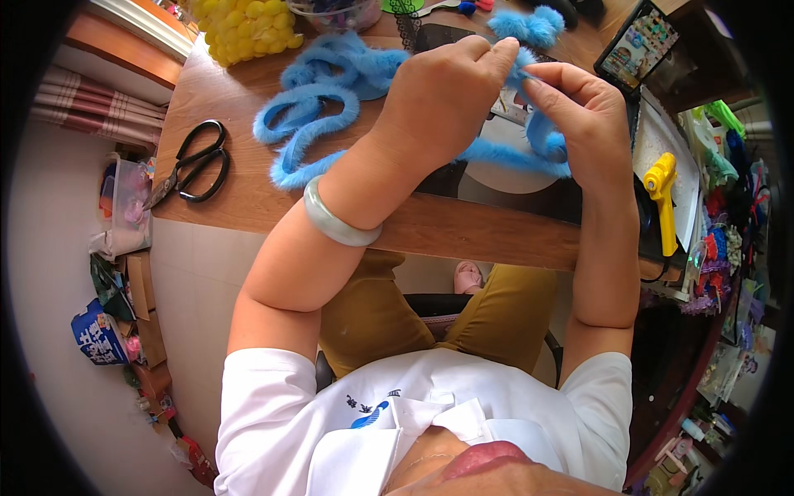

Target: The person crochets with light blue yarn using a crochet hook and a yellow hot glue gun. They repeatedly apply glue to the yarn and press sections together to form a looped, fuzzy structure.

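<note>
My left hand (443, 93), with a pale bangle on its wrist, is closed around one part of a fluffy blue trim strip (521, 61). Thumb and fingertips of my right hand (583, 108) pinch the same strip just beside it, above the table's near edge. From there the trim hangs in a curl and runs left under my left forearm. Its loose loops (310, 118) lie on the wooden table. A separate fluffy blue piece (527, 26), shaped like a bow, rests beyond my hands. My left fingers partly hide the gripped section.
Black-handled scissors (201, 164) lie at the table's left edge. A yellow glue gun (664, 198) is on the right, by a white tray (673, 142). A phone (639, 46) stands at back right. Yellow pompoms (251, 31) and a clear tub (335, 13) are at back left.
</note>
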A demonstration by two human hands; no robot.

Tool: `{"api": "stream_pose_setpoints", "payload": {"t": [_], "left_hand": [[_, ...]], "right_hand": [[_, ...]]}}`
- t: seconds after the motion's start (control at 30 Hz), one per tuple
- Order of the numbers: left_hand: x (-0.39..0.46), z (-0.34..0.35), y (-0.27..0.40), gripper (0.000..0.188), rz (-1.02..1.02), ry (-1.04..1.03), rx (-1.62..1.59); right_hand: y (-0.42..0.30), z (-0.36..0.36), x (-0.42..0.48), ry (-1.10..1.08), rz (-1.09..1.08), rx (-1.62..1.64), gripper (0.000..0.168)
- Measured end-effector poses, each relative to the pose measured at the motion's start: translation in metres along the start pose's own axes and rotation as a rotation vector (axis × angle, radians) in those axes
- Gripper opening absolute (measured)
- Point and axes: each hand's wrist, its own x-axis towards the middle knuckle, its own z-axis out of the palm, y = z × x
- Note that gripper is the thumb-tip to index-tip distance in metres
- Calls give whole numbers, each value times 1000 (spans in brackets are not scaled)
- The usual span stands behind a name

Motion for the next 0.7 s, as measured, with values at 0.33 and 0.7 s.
{"api": "stream_pose_setpoints", "payload": {"t": [0.33,0.7], "left_hand": [[1,6,6,53,60,132,-77],[6,5,0,47,181,192,-151]], "right_hand": [[7,0,6,49,49,241,16],[7,-4,4,60,16,217,16]]}}
